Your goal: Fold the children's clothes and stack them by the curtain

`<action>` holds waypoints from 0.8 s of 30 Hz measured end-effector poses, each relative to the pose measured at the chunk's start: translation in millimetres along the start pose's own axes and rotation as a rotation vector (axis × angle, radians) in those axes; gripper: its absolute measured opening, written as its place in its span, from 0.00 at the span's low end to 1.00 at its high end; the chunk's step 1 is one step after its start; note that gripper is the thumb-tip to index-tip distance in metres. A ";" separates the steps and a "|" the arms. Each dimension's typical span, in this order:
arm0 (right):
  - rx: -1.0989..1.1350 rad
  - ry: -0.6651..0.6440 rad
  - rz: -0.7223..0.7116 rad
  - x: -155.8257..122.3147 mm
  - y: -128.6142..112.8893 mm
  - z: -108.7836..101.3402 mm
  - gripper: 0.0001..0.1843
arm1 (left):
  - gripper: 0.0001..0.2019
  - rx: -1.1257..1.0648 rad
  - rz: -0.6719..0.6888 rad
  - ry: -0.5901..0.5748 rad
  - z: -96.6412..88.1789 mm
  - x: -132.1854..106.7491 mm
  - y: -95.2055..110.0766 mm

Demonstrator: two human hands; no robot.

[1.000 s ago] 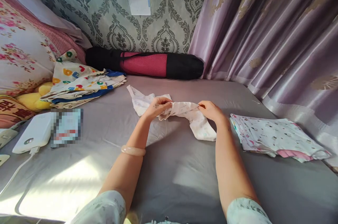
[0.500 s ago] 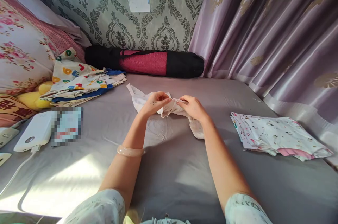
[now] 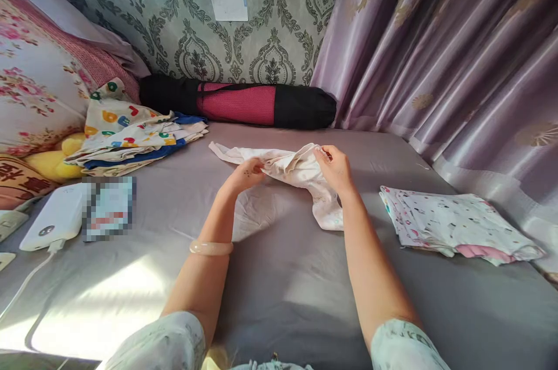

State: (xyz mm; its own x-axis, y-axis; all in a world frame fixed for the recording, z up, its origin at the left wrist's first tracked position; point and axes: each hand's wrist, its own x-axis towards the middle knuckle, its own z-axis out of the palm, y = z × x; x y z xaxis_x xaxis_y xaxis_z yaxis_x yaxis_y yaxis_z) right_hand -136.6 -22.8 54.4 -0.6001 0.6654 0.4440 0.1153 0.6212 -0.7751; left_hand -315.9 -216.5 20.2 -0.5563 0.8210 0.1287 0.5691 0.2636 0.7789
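Note:
A small pale pink-white garment (image 3: 300, 175) with long sleeves or legs is stretched between my hands, just over the grey bed sheet (image 3: 283, 277). Its kind is hard to make out because it is bunched. My left hand (image 3: 244, 175) pinches its left middle edge, the fingertips partly hidden in the fabric. At the upper right edge, my right hand (image 3: 335, 171) is closed on the cloth between thumb and fingers. One narrow end of the garment trails out to the left, and another hangs down on the sheet beside my right wrist.
Folded patterned clothes (image 3: 457, 222) lie at right. Another clothes pile (image 3: 131, 132) is at left by a floral pillow (image 3: 30, 79) and yellow plush (image 3: 56, 161). A white power bank (image 3: 56, 216) with a cable sits near a blurred packet (image 3: 111, 207). A black-and-pink roll bag (image 3: 238, 103) lines the wall.
My hands have moved apart, the right one slightly right and up, the left one slightly left and down. The garment between them has spread from a bunched strip into a wider stretch.

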 end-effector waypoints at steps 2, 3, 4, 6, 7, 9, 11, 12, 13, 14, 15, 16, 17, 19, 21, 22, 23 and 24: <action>0.022 -0.008 0.004 0.0 -3.2 -2.6 0.21 | 0.21 0.028 0.000 0.101 3.2 0.7 1.6; 0.032 -0.015 0.006 -0.1 -5.3 -3.7 0.21 | 0.25 0.038 -0.005 0.116 5.0 0.7 3.4; 0.043 -0.025 0.010 -0.3 -7.7 -4.7 0.21 | 0.28 0.044 -0.001 0.117 7.0 0.5 5.3; 0.070 -0.050 0.023 -0.8 -13.1 -6.5 0.21 | 0.31 0.041 0.026 0.116 11.4 0.3 9.1; 0.087 -0.063 0.029 -1.3 -15.8 -7.5 0.21 | 0.31 0.033 0.052 0.115 13.6 0.4 10.6; 0.123 -0.083 0.036 -2.3 -21.2 -9.5 0.21 | 0.29 0.013 0.117 0.117 18.2 0.8 13.1; 0.154 -0.097 0.046 -3.6 -26.4 -11.7 0.21 | 0.26 0.002 0.181 0.127 22.5 1.6 14.9; 0.168 -0.102 0.053 -4.2 -28.9 -13.0 0.21 | 0.25 0.001 0.202 0.140 24.4 2.2 15.6; 0.181 -0.107 0.060 -4.8 -31.5 -14.3 0.21 | 0.24 0.003 0.216 0.161 26.2 2.8 16.2; 0.192 -0.110 0.066 -5.3 -34.0 -15.8 0.21 | 0.22 0.009 0.225 0.190 27.7 3.5 16.7; 0.204 -0.114 0.071 -5.8 -36.5 -17.3 0.21 | 0.20 0.020 0.231 0.228 28.8 4.2 17.0; 0.217 -0.119 0.074 -6.2 -38.8 -18.9 0.21 | 0.18 0.035 0.235 0.272 29.4 4.8 17.3; 0.230 -0.123 0.076 -6.6 -40.9 -20.7 0.21 | 0.16 0.047 0.236 0.316 29.4 5.4 17.6; 0.259 -0.132 0.084 -6.9 -43.9 -24.5 0.21 | 0.10 0.050 0.232 0.372 27.2 6.0 18.6; 0.290 -0.137 0.098 -6.7 -44.6 -28.7 0.22 | 0.06 0.006 0.230 0.361 22.4 5.7 20.4; 0.302 -0.138 0.107 -6.4 -43.9 -30.8 0.22 | 0.06 -0.028 0.234 0.340 19.4 5.1 21.8; 0.312 -0.139 0.115 -5.9 -42.6 -32.9 0.22 | 0.06 -0.070 0.234 0.319 16.3 4.2 23.5; 0.320 -0.142 0.126 -5.3 -40.7 -34.9 0.22 | 0.07 -0.121 0.227 0.299 13.4 3.1 25.5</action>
State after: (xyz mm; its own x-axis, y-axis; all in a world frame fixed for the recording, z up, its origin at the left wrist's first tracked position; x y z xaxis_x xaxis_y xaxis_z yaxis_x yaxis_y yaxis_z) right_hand -110.4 -37.2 99.3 -0.7034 0.6503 0.2870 -0.0446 0.3626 -0.9309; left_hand -295.0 -200.5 32.3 -0.5868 0.6629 0.4651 0.6325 0.0165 0.7744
